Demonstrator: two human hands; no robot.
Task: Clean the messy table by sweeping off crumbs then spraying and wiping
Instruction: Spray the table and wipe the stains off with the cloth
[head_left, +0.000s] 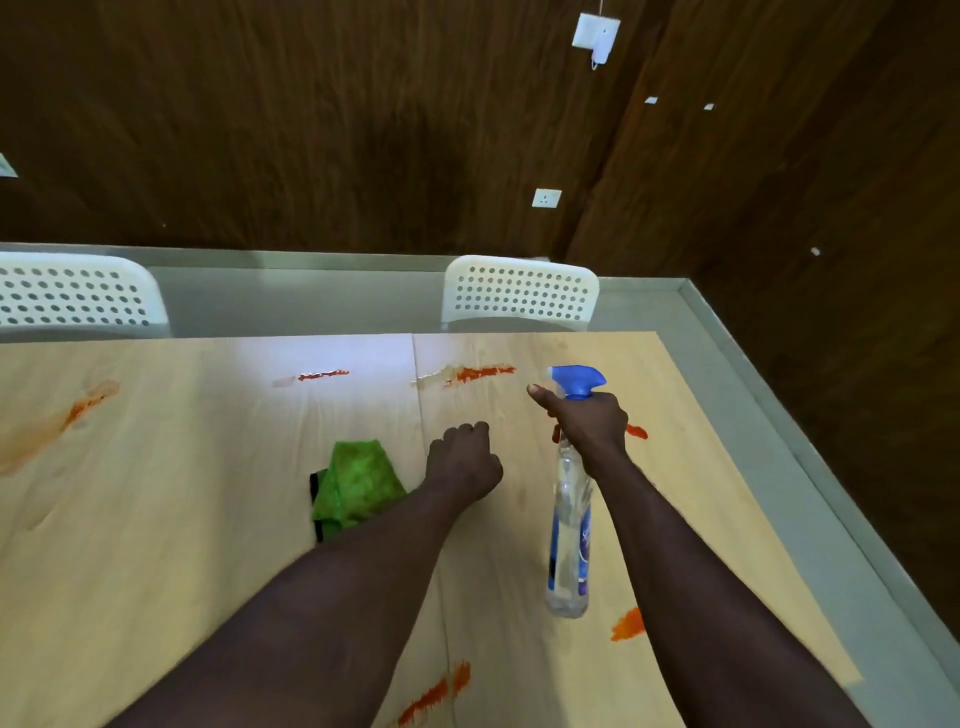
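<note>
My right hand (589, 422) grips the neck of a clear spray bottle (569, 540) with a blue trigger head (576, 380), the thumb sticking out to the left. The bottle stands on the light wooden table (182, 519). My left hand (462, 460) rests on the table as a loose fist and holds nothing. A crumpled green cloth (358, 480) lies just left of that hand, partly under my forearm. Orange-red smears mark the table: a far middle smear (480, 373), a far left smear (85, 405), a near smear (436, 693) and a right smear (627, 623).
Two white perforated chairs stand behind the table's far edge, a left chair (72, 296) and a right chair (519, 293). A grey floor strip (753, 389) runs along the table's right side below dark wooden walls (311, 130). A seam (415, 395) splits the tabletop.
</note>
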